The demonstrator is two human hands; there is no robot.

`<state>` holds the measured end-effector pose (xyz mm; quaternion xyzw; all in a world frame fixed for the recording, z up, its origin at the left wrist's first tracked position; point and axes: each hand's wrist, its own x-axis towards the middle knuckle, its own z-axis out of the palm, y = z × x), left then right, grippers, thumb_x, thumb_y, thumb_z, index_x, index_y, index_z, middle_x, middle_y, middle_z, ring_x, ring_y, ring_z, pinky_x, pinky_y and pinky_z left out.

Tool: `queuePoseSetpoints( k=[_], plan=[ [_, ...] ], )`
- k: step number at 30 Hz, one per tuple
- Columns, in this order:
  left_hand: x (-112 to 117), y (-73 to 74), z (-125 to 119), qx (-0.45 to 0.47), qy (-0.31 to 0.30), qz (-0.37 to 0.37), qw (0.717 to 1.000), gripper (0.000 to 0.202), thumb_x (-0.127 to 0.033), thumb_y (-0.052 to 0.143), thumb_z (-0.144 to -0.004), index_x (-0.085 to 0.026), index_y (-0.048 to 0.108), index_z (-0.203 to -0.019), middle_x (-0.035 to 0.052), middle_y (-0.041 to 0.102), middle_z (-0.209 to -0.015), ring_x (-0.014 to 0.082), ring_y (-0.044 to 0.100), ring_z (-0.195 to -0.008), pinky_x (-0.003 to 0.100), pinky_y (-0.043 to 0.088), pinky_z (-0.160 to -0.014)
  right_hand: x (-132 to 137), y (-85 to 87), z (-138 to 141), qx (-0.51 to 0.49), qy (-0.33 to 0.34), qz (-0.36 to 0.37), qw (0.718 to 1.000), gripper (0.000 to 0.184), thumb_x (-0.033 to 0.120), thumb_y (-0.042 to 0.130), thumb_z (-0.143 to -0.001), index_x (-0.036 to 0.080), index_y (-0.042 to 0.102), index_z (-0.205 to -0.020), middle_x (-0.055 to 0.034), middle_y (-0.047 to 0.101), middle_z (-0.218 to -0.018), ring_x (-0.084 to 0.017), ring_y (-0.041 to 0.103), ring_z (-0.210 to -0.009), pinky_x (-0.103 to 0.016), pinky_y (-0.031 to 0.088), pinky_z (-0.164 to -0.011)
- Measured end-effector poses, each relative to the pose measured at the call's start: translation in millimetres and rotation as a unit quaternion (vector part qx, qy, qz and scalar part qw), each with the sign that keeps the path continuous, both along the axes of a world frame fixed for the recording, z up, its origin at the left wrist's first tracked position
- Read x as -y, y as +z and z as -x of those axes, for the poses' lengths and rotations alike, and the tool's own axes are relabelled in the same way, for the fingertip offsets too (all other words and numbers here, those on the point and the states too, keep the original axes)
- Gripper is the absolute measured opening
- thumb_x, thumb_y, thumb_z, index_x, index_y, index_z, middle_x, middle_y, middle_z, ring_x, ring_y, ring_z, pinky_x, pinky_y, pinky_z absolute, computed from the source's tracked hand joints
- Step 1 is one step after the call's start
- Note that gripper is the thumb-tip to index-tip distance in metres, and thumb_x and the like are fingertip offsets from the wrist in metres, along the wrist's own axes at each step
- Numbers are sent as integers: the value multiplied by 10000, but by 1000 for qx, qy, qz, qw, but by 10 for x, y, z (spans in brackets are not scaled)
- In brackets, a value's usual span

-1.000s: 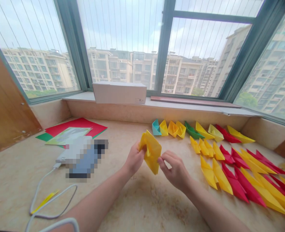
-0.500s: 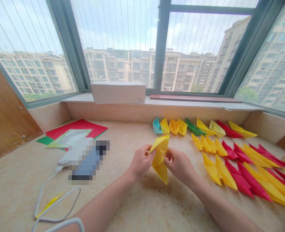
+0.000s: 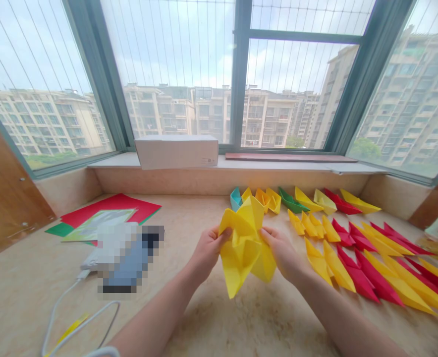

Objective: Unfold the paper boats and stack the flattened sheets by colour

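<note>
A folded yellow paper boat (image 3: 241, 243), spread wide into two pointed halves, is held up above the stone counter between my hands. My left hand (image 3: 209, 250) pinches its left edge, thumb on the near face and the other fingers behind the paper. On the opposite edge, my right hand (image 3: 284, 250) grips the paper in a similar way, its fingertips mostly hidden. Behind the held paper stands a row of small folded boats, among them a blue one (image 3: 236, 199) and a green one (image 3: 292, 201).
Several yellow and red double boats (image 3: 356, 272) lie in rows at the right. Red and green paper sheets (image 3: 111, 203) lie at the left, near a blurred-out phone-like object (image 3: 130, 263) and a white cable (image 3: 53, 307). A white box (image 3: 176, 152) sits on the window ledge.
The yellow paper has opened from a narrow upright shape into a wider one with several points. My hands have moved apart, and the view has tilted slightly upward.
</note>
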<state>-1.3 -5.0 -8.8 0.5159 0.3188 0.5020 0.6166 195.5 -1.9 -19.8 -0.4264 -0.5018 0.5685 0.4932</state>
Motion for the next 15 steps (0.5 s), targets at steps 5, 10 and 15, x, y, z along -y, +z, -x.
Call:
queuePoseSetpoints(
  k=[5,10,15],
  plan=[
    [-31,-45,-9,41,-15,29,999,410,-473,741,-768,-149,704,-1016,88,740,-844,223,700,-770,298,520,-708,13,22,29,-113,11,42,993,395,510,691,-783,220,652,-1048,-67,745,-901,-262,712,-787,-337,542,-611],
    [-5,-70,-65,37,-21,95,995,365,-319,805,-685,-152,697,-991,72,743,-838,223,707,-765,300,529,-702,39,19,42,-128,44,-30,990,423,545,673,-818,232,632,-1099,-60,732,-967,-256,702,-880,-345,552,-697],
    [-38,-148,-94,60,-1,129,990,315,-359,765,-707,-160,682,-936,58,734,-811,215,699,-716,300,527,-660,87,10,99,-56,87,-69,992,425,580,627,-847,235,651,-1094,-52,721,-983,-246,678,-919,-345,539,-749]
  ],
)
